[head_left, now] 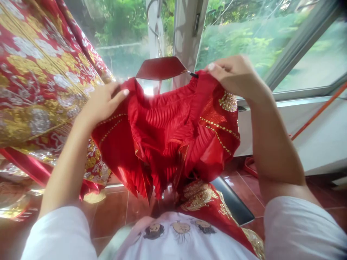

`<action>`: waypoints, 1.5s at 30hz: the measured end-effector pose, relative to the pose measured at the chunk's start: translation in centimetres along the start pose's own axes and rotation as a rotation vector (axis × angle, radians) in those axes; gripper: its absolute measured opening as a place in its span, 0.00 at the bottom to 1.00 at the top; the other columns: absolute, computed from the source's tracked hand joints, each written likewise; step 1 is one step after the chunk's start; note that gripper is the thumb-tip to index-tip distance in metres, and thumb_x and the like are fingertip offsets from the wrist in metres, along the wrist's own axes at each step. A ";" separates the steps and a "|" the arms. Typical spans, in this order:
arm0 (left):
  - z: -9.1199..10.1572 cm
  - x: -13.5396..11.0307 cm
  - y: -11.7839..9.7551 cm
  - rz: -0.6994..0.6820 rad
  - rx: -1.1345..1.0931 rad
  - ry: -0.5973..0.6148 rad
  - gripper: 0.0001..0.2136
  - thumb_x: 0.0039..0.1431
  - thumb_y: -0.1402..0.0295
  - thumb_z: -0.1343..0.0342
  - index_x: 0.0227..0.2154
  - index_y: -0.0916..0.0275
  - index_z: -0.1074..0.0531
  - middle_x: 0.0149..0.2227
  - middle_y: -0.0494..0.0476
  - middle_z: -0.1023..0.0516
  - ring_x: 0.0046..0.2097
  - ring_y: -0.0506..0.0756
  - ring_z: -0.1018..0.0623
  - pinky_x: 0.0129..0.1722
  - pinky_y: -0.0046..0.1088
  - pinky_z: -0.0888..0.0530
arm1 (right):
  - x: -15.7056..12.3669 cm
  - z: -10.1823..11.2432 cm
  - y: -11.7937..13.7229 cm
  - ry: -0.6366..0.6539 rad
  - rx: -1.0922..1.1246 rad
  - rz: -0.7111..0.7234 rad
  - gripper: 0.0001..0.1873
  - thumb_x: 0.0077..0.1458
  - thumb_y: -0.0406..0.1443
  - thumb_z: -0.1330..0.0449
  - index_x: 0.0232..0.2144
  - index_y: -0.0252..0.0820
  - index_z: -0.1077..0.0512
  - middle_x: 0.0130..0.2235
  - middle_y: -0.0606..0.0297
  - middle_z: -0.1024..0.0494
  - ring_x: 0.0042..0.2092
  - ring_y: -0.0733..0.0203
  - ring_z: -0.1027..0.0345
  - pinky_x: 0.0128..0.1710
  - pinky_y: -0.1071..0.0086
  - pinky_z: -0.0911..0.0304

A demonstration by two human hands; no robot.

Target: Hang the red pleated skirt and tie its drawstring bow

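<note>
A red pleated garment (165, 133) with gold bead trim hangs in front of me, bunched between my hands. My left hand (104, 103) pinches its upper left edge, thumb on top. My right hand (234, 74) is closed on the upper right edge, right by the end of a dark red hanger (161, 68). The hanger's metal hook (154, 30) rises toward the window frame. The garment's lower folds drop toward my lap, where more red and gold fabric (206, 200) lies.
A large red, gold and silver embroidered cloth (40, 79) hangs at the left. Windows (244, 32) with greenery outside fill the back. Below are red floor tiles (114, 213), a dark flat object (233, 202) and an orange cord (317, 113) along the white wall.
</note>
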State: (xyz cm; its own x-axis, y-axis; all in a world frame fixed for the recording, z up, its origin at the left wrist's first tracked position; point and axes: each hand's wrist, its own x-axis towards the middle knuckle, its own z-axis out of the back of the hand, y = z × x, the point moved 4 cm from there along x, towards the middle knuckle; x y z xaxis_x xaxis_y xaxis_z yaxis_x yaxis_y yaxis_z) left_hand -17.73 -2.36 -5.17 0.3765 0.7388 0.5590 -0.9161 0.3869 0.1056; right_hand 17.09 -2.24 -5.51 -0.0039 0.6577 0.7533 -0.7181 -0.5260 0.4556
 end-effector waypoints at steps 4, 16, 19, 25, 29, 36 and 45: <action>-1.2 0.0 1.0 0.008 0.006 0.109 0.42 0.57 0.47 0.80 0.37 0.87 0.34 0.31 0.47 0.36 0.44 0.46 0.27 0.46 0.32 0.37 | -2.1 -0.3 1.6 0.249 -0.233 0.082 0.22 0.57 0.39 0.46 0.46 0.26 0.27 0.41 0.65 0.23 0.35 0.79 0.38 0.37 0.74 0.47; -0.4 -1.5 0.5 -0.004 -0.006 -0.144 0.34 0.66 0.51 0.70 0.41 0.85 0.32 0.36 0.54 0.31 0.49 0.52 0.27 0.49 0.40 0.37 | -4.6 -1.3 1.0 0.069 -0.293 0.060 0.28 0.60 0.43 0.49 0.55 0.26 0.33 0.54 0.53 0.28 0.54 0.63 0.35 0.51 0.68 0.44; -1.5 -7.9 -2.0 -0.049 -0.035 -0.670 0.20 0.65 0.59 0.54 0.48 0.72 0.30 0.48 0.62 0.27 0.54 0.56 0.30 0.55 0.39 0.38 | -11.2 -2.2 2.1 -0.325 -0.386 0.116 0.19 0.60 0.37 0.44 0.51 0.33 0.30 0.54 0.53 0.28 0.57 0.56 0.36 0.55 0.60 0.42; -15.6 -20.3 -11.3 0.009 -0.402 -0.563 0.07 0.56 0.70 0.50 0.24 0.61 0.32 0.23 0.52 0.27 0.26 0.51 0.29 0.30 0.29 0.33 | -25.3 -9.7 3.7 -0.549 -0.271 0.129 0.04 0.54 0.28 0.42 0.32 0.39 0.28 0.33 0.63 0.21 0.36 0.60 0.28 0.44 0.62 0.37; -23.4 -22.1 -14.9 0.332 -0.453 -0.398 0.10 0.59 0.66 0.48 0.42 0.66 0.32 0.36 0.62 0.25 0.37 0.58 0.25 0.36 0.34 0.28 | -29.5 -16.2 2.1 -0.184 0.099 -0.231 0.10 0.58 0.34 0.47 0.32 0.40 0.25 0.34 0.60 0.21 0.38 0.60 0.27 0.42 0.65 0.33; -27.3 -20.3 -14.9 0.476 -0.611 -0.065 0.09 0.63 0.71 0.55 0.41 0.63 0.31 0.41 0.61 0.25 0.44 0.57 0.26 0.45 0.34 0.27 | -32.0 -20.0 1.8 0.032 0.233 -0.499 0.14 0.58 0.41 0.46 0.39 0.41 0.24 0.38 0.60 0.21 0.40 0.60 0.27 0.41 0.68 0.32; -27.7 -24.7 -16.0 0.566 -0.640 0.226 0.06 0.60 0.74 0.51 0.28 0.62 0.31 0.32 0.58 0.28 0.36 0.56 0.26 0.37 0.31 0.28 | -32.9 -21.3 2.6 0.120 0.318 -0.690 0.15 0.54 0.44 0.45 0.34 0.39 0.25 0.37 0.55 0.22 0.40 0.55 0.30 0.45 0.64 0.36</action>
State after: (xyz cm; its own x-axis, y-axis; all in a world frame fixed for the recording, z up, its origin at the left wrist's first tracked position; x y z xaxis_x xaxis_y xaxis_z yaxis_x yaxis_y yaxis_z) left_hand -8.51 -11.52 -43.50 -0.0296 0.9784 0.2045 -0.7457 0.1146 -0.6564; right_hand 0.56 -13.80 -39.23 0.2837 0.9377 0.2004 -0.3505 -0.0931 0.9319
